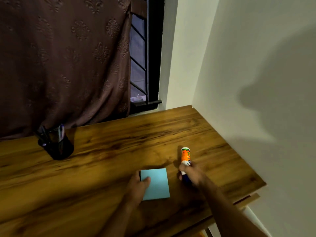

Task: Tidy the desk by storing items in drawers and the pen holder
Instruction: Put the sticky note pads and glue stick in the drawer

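Two hands work the table: the left hand pinches the blue sticky pad, the right hand wraps the glue stick just beside; better lift both cleanly before heading toward a drawer.

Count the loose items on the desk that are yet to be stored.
2: a blue sticky-note pad gripped by the left hand, and a glue stick gripped by the right hand. More may lie outside the view.
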